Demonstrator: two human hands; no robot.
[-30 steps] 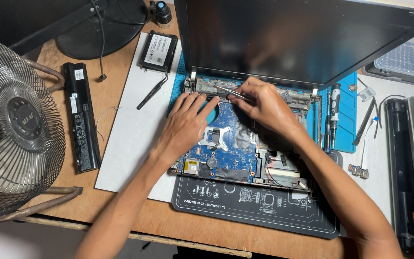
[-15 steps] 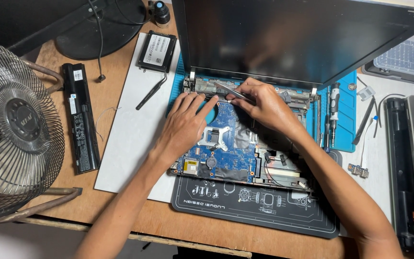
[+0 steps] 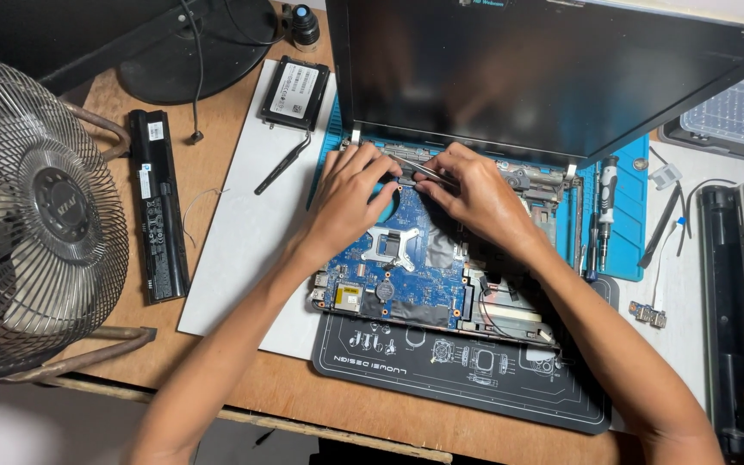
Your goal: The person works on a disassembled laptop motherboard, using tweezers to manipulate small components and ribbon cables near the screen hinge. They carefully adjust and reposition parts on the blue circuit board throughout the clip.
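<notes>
Both hands meet over the opened laptop's blue motherboard (image 3: 406, 258) on the table, the right hand (image 3: 475, 194) pinching slim tweezers (image 3: 419, 168) (tips hidden), left hand (image 3: 350, 194) fingers curled beside them, white-labelled black drive (image 3: 294, 90) lying farther left.

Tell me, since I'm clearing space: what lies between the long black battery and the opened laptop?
In the head view, a white mat with a thin black strip lies between battery and laptop.
</notes>
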